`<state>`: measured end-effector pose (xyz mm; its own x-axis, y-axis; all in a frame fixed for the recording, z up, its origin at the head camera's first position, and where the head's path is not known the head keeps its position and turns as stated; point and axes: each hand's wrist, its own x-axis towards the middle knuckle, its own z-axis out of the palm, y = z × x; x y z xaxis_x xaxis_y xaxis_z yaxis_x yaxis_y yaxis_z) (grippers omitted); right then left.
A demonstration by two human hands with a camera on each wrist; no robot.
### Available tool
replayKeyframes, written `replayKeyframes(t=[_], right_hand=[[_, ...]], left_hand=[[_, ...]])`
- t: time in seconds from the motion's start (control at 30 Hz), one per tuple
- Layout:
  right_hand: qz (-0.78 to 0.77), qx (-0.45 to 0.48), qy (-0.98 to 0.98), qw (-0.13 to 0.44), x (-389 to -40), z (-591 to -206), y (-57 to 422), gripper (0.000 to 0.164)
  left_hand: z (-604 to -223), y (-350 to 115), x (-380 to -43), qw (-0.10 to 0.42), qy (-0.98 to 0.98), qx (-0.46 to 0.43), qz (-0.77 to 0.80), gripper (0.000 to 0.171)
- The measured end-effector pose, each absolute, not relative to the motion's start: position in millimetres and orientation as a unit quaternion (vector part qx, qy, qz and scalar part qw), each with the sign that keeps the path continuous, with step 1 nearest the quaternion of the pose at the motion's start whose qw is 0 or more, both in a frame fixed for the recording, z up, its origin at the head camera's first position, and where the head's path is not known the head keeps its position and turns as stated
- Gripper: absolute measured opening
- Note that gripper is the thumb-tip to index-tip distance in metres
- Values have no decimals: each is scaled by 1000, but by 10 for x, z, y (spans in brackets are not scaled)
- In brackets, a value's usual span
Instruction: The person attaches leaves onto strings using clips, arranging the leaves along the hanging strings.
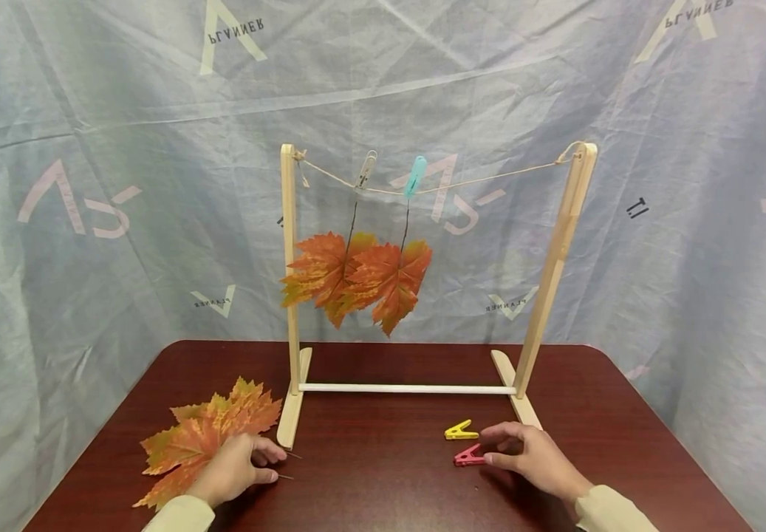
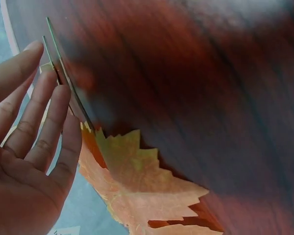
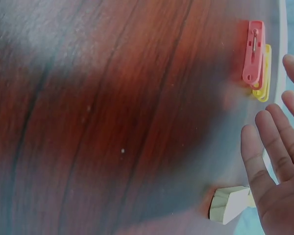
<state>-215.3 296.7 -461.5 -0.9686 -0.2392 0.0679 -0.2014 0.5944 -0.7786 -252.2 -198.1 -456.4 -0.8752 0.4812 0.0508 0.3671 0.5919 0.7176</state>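
Observation:
Orange-yellow artificial maple leaves lie on the table at the left, overlapping, with thin stems pointing right. My left hand is over the leaves beside those stems, its fingers loosely extended and holding nothing. At the right, a red clothespin lies in front of a yellow clothespin. My right hand hovers just right of them with fingers relaxed; in the right wrist view its fingertips are apart from both pins. Two more maple leaves hang by their stems from a string, under a turquoise clothespin and a clear clothespin.
A wooden frame stands at the back of the dark red table, with a twine line sagging between its posts. A white crossbar joins its feet. Behind hangs a grey printed cloth.

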Motion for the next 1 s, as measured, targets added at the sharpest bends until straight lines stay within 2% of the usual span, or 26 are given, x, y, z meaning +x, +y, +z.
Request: replayKeyframes(t=[0.23, 0.57, 1.0], right_hand=[[-423, -134, 896, 20, -2158, -4642, 2900, 36], [-410, -159, 898, 20, -2195, -4659, 2844, 36], [-307, -182, 934, 0, -2270, -4709, 2834, 29]], left_hand=[[-4601, -1986, -2545, 75, 903, 239, 349, 19], [-4566, -1911, -2519, 49, 937, 242, 249, 18], [-4515, -1854, -2517, 26, 954, 238, 179, 19]])
